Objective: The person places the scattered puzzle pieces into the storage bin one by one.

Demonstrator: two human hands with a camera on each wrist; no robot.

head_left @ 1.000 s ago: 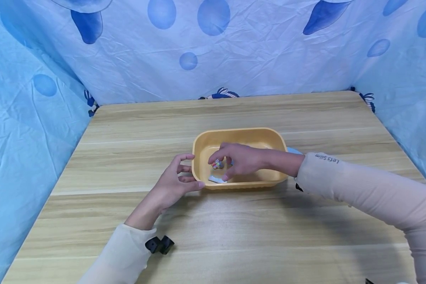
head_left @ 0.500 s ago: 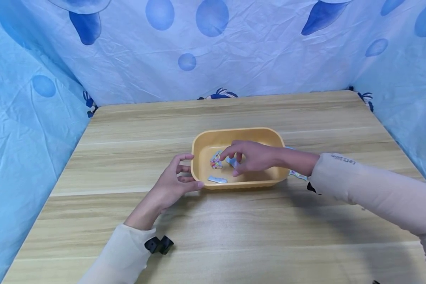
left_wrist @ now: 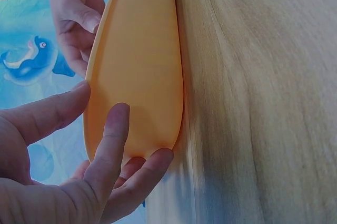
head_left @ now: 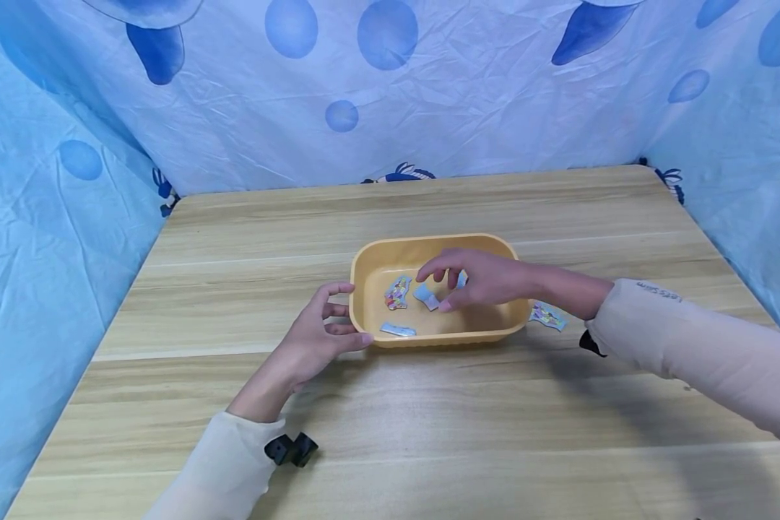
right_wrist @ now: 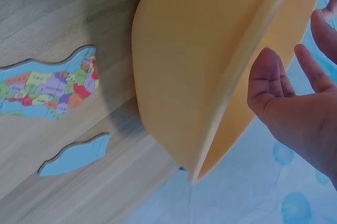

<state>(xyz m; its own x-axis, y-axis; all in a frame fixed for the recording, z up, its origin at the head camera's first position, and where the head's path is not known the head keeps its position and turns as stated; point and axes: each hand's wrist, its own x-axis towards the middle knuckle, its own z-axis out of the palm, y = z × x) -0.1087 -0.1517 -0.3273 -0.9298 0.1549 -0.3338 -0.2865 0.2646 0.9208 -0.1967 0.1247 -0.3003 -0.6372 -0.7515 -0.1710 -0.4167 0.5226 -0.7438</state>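
Note:
My left hand [head_left: 318,325] touches the left end of a yellow plastic basin [head_left: 438,338], its thumb at the near rim and fingertips against the outer wall. Over the basin's right half hovers my right hand [head_left: 477,278], fingers loosely bent and nothing visible between them; in the right wrist view its fingertips [right_wrist: 266,66] reach past the rim. Flat inside the basin lie a colourful map puzzle piece [head_left: 398,292], a light-blue piece [head_left: 425,296] and a pale-blue strip piece [head_left: 398,329]. Another blue piece [head_left: 462,279] is mostly hidden behind the right hand.
Right of the basin, a multicoloured map puzzle piece [right_wrist: 50,87] and a plain blue piece [right_wrist: 76,156] lie on the wooden table [head_left: 234,253]. The right forearm crosses above them. A blue curtain [head_left: 481,108] surrounds the table's back and sides.
My right hand has moved right across the basin, uncovering the pieces on its floor. More of the multicoloured piece on the table now shows. My left hand has stayed at the basin's end.

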